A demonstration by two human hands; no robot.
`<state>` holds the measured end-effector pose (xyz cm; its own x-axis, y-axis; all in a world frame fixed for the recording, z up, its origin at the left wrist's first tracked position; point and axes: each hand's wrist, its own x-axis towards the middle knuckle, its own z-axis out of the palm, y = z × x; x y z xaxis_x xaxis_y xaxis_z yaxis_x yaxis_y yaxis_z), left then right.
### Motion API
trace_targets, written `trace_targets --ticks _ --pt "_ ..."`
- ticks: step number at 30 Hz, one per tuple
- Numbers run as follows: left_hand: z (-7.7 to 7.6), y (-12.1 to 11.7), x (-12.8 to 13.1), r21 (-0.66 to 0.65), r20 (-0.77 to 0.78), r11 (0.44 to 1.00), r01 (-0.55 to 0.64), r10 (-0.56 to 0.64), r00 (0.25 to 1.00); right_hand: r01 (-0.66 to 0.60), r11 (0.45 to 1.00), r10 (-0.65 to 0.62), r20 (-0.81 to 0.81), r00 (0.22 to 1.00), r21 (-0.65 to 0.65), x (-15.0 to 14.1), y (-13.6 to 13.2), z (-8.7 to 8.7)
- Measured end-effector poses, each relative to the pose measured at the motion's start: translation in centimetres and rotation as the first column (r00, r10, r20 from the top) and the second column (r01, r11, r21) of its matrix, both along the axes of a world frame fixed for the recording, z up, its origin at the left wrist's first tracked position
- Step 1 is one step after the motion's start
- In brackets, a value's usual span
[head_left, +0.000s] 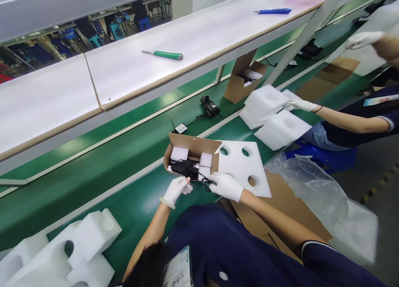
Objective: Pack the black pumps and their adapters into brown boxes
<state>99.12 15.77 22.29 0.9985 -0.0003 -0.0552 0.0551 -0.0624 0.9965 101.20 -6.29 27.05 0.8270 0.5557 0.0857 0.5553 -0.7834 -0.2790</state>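
Observation:
An open cardboard box (195, 143) stands on the green bench in front of me. White foam blocks (179, 153) sit at both ends inside it, and a black power adapter (182, 167) lies across its middle. My gloved right hand (226, 185) is closed around a black cable (207, 183) at the box's front right corner. At the near edge of the box, my gloved left hand (178, 190) has its fingers pinched together; what they hold is too small to make out. Beside the box, partly under my right hand, lies a white foam sheet with round holes (260, 170).
Behind the box lie a black pump (210, 107) and a white-labelled piece (181, 128). Foam blocks (96, 233) are piled at lower left. A green-handled knife (166, 55) rests on the shelf (124, 67). At right, a co-worker's gloved hand (301, 105) touches foam blocks.

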Motion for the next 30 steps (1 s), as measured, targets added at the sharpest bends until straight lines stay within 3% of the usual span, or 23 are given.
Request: trace_targets --ticks 2,4,5,8,11,14,17,20,23,26,30 --pt "1.0 1.9 0.4 0.372 0.193 0.913 -0.168 0.101 0.976 0.091 0.993 -0.073 0.211 0.975 -0.076 0.1 -0.9 1.7" --pt "2.5 3.1 1.5 0.493 0.420 0.833 -0.250 0.024 0.907 0.073 0.991 -0.027 0.378 0.926 -0.109 0.1 -1.3 3.3" --pt "3.3 3.4 2.4 0.503 0.495 0.836 -0.220 -0.071 0.866 0.028 0.993 0.025 0.442 0.897 -0.113 0.1 -1.3 3.9" --pt "4.8 3.0 4.5 0.520 0.549 0.853 0.040 -0.370 0.749 -0.205 0.975 0.217 0.537 0.815 -0.084 -0.2 -0.5 4.7" --pt "4.5 1.8 4.8 0.509 0.543 0.846 0.160 -0.460 0.703 -0.356 0.930 0.261 0.512 0.819 0.094 -0.7 0.8 3.3" --pt "2.8 1.1 3.6 0.427 0.578 0.901 0.077 -0.337 0.743 -0.315 0.871 0.136 0.432 0.892 0.378 -0.2 2.0 0.5" --pt "1.2 0.6 2.5 0.278 0.575 0.949 -0.146 -0.042 0.817 -0.185 0.848 -0.012 0.368 0.930 0.496 2.5 3.5 -1.8" --pt "0.4 -0.3 2.6 0.254 0.505 0.906 -0.338 0.174 0.845 0.025 0.892 -0.184 0.312 0.932 0.452 6.6 5.4 -2.3" --pt "0.4 -1.4 3.4 0.315 0.434 0.838 -0.445 0.290 0.853 0.179 0.940 -0.254 0.245 0.936 0.289 9.7 6.6 -1.9" --pt "0.8 -2.1 4.5 0.342 0.374 0.803 -0.488 0.360 0.855 0.303 0.938 -0.326 0.132 0.936 0.168 11.2 6.6 -1.5" --pt "1.5 -3.1 5.9 0.373 0.286 0.796 -0.476 0.389 0.875 0.366 0.914 -0.380 0.053 0.924 0.176 12.6 6.2 -1.0"
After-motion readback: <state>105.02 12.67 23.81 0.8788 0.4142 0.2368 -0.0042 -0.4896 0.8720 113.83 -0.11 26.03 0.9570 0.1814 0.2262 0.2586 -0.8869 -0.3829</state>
